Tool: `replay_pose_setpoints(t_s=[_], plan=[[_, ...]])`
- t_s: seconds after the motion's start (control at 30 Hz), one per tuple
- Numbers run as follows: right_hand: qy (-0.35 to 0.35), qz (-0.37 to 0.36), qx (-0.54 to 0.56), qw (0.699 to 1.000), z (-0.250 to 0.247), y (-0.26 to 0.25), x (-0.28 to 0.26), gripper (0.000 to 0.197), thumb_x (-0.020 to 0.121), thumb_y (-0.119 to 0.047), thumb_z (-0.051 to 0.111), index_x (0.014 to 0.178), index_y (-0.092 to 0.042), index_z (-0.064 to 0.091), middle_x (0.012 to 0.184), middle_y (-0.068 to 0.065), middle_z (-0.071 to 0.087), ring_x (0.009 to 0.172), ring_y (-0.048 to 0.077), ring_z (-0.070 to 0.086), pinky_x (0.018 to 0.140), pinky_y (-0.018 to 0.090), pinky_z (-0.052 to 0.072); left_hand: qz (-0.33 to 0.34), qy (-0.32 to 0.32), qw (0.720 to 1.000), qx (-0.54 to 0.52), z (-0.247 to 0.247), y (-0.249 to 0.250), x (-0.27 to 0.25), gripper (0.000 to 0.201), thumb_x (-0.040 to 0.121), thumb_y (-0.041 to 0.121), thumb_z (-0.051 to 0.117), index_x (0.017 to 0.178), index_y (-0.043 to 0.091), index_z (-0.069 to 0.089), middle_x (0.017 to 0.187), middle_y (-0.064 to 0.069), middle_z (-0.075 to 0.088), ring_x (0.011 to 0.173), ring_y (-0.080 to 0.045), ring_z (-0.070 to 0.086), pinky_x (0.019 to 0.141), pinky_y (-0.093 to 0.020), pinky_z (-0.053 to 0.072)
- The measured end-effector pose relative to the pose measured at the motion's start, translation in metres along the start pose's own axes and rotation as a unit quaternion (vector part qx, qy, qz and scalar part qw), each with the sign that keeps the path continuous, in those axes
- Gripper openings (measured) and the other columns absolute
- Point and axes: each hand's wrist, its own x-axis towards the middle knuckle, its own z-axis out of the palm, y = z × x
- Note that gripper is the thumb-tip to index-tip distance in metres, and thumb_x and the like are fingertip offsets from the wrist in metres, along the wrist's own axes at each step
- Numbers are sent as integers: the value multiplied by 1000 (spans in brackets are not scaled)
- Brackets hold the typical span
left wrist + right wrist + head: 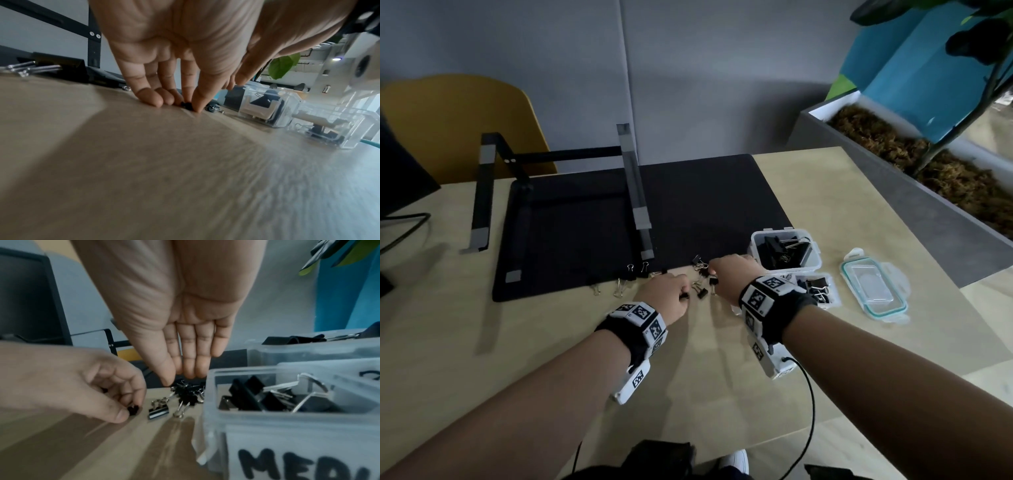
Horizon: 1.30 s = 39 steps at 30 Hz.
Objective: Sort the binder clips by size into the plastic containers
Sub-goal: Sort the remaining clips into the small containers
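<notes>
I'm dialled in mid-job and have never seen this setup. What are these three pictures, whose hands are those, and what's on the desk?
There is no machine: a person sorts clips with bare hands, wearing cameras. The wide picture comes from the head, the other two from each wrist, looking along the fingers. The left hand pinches a small black clip against the wooden desk. The right hand reaches with straight fingers into a pile of small clips, holding nothing. Beside it stand two open plastic boxes: a taller one with big clips, and a lower one whose label starts "MED". A loose lid lies further right. More clips lie on the edge of a black mat.
</notes>
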Motion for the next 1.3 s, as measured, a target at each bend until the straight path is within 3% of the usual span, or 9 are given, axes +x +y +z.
replay_pose_setpoints(t_s=[0.3, 0.47, 0.67, 0.83, 0.97, 1.1, 1.3], plan=[[-3, 18, -101, 995, 17, -14, 16, 23, 86, -15, 47, 102, -20, 61, 107, 1, 66, 108, 24, 58, 96, 35, 32, -2, -35, 999, -34, -9, -10, -5, 14, 81, 23, 56, 95, 23, 58, 96, 3, 64, 90, -20, 60, 76, -31, 50], [5, 22, -114, 993, 24, -21, 16, 21, 86, -11, 47, 99, -18, 62, 106, 2, 66, 106, 23, 59, 95, 34, 32, -31, -18, 994, -102, -13, -18, -13, 17, 77, 23, 61, 94, 23, 62, 89, 3, 68, 85, -17, 63, 77, -30, 52], [-14, 15, -132, 991, 29, -23, 10, 14, 85, -17, 53, 96, -18, 62, 103, 2, 66, 105, 24, 57, 95, 34, 32, -30, 8, 990, -141, -12, -17, -20, 21, 79, 20, 64, 100, 20, 69, 92, 1, 69, 86, -16, 63, 80, -27, 52], [16, 18, -143, 989, 34, -27, -1, 17, 86, -20, 51, 98, -19, 63, 104, 3, 66, 105, 25, 55, 96, 37, 32, -44, 16, 988, -148, -14, -14, -26, 25, 81, 18, 64, 105, 18, 70, 96, 1, 67, 89, -16, 62, 82, -27, 51], [16, 22, -136, 990, 36, -30, -9, 22, 86, -9, 47, 102, -15, 62, 104, 3, 67, 102, 25, 59, 97, 37, 31, -56, 23, 988, -144, -13, -9, -32, 25, 82, 17, 63, 106, 16, 70, 89, 3, 62, 89, -17, 62, 75, -22, 45], [7, 4, -138, 990, 36, -31, -14, 22, 85, -12, 50, 104, -13, 60, 103, 3, 65, 101, 24, 60, 97, 38, 32, -60, 29, 987, -145, -14, -3, -37, 27, 81, 16, 63, 107, 14, 69, 96, -3, 66, 92, -20, 63, 80, -28, 49], [44, -19, -49, 998, 14, -24, -29, 4, 82, -20, 54, 84, -19, 51, 94, 1, 66, 94, 23, 61, 93, 37, 31, -49, 22, 988, -142, -21, 11, -44, 24, 82, 19, 60, 104, 21, 69, 98, 1, 65, 89, -15, 61, 82, -30, 51]])
